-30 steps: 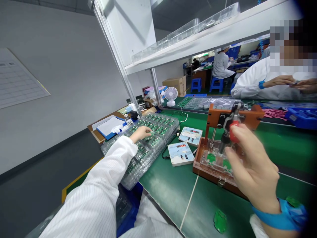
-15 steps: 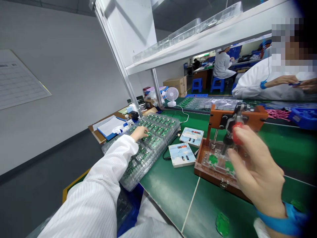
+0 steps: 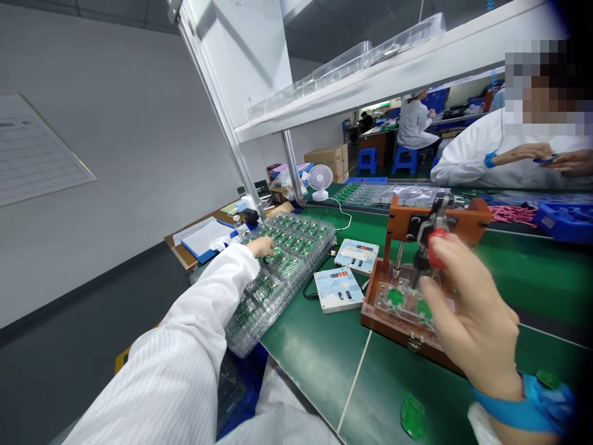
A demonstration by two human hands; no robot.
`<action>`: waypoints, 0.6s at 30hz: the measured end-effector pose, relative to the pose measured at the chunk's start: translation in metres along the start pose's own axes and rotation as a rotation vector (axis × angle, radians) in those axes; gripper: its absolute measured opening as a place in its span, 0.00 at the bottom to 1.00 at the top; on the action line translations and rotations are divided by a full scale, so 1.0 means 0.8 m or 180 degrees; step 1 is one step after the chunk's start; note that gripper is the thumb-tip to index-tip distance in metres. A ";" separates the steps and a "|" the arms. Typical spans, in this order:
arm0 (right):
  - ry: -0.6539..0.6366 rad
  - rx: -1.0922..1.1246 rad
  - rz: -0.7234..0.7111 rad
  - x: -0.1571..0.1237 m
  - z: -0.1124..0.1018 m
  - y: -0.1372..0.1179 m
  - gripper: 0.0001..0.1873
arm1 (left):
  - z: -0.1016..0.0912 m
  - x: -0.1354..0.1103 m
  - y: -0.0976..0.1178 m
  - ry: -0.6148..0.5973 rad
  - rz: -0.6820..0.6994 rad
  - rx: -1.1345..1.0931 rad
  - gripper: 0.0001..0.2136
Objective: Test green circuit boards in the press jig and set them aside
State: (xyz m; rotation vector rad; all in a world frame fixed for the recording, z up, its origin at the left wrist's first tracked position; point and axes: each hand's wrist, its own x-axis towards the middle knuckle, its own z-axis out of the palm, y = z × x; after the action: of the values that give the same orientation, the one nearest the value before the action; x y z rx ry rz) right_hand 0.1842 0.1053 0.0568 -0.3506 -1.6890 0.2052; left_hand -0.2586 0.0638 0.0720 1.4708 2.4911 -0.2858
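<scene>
My left hand (image 3: 262, 247) reaches into a clear plastic tray (image 3: 319, 256) filled with small green circuit boards. Its fingers are closed at the edge of one circuit board (image 3: 277, 253), which shows at the fingertips. My right hand (image 3: 477, 318) is closed around the red handle (image 3: 436, 248) of a toggle clamp on a test fixture (image 3: 393, 324) with an orange upper frame and brown base. Under the clamp, green boards (image 3: 395, 297) lie in a clear holder. The right thumb partly hides this holder.
Two white meter boxes (image 3: 338, 289) with red digits stand between tray and fixture. Green boards (image 3: 412, 417) lie near the front edge. A small fan (image 3: 320, 179), a blue bin (image 3: 567, 222) and pink parts (image 3: 512, 214) are farther back. A co-worker (image 3: 482, 148) sits opposite.
The left fingers have drawn closer together at the board in the tray. My right hand stays on the red handle. The red digits on the nearer meter box have changed.
</scene>
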 end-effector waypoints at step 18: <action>0.0012 0.0018 0.0023 0.000 0.001 -0.002 0.34 | 0.024 -0.010 -0.027 0.0496 0.0362 -0.0515 0.19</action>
State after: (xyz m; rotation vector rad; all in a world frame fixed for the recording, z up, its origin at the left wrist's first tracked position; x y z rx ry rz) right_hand 0.1829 0.1037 0.0573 -0.3527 -1.6835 0.2144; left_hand -0.2722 0.0416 0.0572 1.6146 2.4674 0.0516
